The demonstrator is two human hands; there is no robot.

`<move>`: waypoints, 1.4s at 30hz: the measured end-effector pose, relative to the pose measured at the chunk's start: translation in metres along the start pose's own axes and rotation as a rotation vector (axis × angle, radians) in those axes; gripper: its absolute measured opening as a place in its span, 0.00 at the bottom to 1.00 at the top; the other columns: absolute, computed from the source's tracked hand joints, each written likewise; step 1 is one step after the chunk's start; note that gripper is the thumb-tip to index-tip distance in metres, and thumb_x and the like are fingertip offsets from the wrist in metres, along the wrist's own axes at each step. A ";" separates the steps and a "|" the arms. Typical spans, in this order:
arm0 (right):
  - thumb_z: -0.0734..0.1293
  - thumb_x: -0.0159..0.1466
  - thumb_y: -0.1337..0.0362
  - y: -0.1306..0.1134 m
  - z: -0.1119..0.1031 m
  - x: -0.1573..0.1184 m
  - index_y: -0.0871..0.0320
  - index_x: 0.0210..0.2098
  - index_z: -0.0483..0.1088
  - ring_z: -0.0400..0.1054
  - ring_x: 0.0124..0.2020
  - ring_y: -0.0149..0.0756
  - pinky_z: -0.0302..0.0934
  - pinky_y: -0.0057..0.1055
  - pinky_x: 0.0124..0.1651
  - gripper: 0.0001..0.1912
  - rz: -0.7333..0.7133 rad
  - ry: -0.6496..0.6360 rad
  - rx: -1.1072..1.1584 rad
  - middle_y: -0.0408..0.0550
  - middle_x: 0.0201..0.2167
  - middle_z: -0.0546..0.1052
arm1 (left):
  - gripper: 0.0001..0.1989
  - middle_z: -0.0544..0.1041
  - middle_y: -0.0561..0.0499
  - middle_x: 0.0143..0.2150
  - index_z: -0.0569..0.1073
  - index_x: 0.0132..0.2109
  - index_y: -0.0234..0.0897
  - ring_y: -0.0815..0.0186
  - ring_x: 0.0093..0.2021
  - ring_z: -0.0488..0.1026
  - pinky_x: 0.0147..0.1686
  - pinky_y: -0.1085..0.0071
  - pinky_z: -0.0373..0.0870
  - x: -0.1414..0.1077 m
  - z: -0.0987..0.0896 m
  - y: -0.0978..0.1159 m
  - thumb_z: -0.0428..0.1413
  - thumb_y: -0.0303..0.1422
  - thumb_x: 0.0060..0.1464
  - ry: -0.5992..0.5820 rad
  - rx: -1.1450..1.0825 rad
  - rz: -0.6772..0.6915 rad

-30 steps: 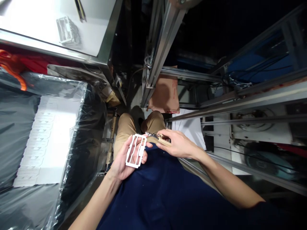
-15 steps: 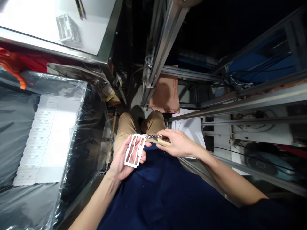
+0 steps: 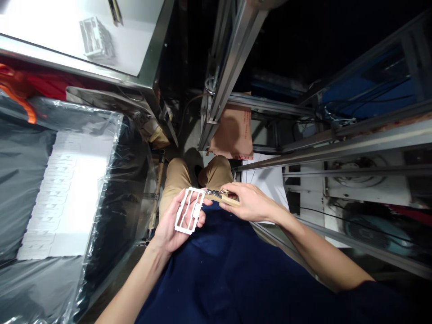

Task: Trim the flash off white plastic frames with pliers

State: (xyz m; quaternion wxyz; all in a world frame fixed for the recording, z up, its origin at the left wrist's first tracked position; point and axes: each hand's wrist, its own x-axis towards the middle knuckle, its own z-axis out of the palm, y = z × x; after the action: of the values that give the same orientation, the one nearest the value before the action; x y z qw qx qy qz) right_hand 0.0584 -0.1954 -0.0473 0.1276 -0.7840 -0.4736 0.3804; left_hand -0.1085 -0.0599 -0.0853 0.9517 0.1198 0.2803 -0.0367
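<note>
Little changed: tips of pliers-like tool (image 3: 231,202) brought level with far right corner of white frame (image 3: 196,210); work at that corner suggested, contact not discernible. Frame held in left hand (image 3: 169,229), thumb at left edge, fingers curled beneath, palm part open. Tool gripped in right hand (image 3: 251,201), fingers partly closed around handles. Stacked frames (image 3: 92,38) set on worktop (image 3: 154,49), ahead and left of left hand.

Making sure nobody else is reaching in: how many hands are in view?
2: the left hand, holding a white plastic frame, and the right hand, gripping pliers beside the frame.
</note>
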 end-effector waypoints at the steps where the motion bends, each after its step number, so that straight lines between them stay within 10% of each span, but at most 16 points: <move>1: 0.63 0.58 0.56 0.000 0.000 0.000 0.53 0.40 0.64 0.62 0.31 0.32 0.51 0.27 0.32 0.12 -0.002 -0.002 -0.001 0.42 0.30 0.70 | 0.21 0.76 0.43 0.39 0.72 0.43 0.31 0.66 0.25 0.71 0.25 0.72 0.70 0.000 0.000 0.000 0.37 0.38 0.63 0.001 0.001 0.002; 42: 0.58 0.62 0.57 -0.004 -0.009 -0.005 0.54 0.38 0.67 0.61 0.26 0.31 0.40 0.28 0.26 0.10 -0.076 0.036 -0.263 0.44 0.29 0.71 | 0.17 0.77 0.43 0.37 0.71 0.41 0.32 0.69 0.20 0.69 0.20 0.75 0.64 -0.005 0.002 -0.006 0.43 0.39 0.61 0.037 0.184 0.047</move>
State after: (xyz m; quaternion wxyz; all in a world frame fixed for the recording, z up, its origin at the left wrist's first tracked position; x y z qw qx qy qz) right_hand 0.0606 -0.1957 -0.0367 0.0463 -0.7821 -0.5464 0.2959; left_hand -0.1121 -0.0659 -0.0819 0.9319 0.2138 0.2906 -0.0376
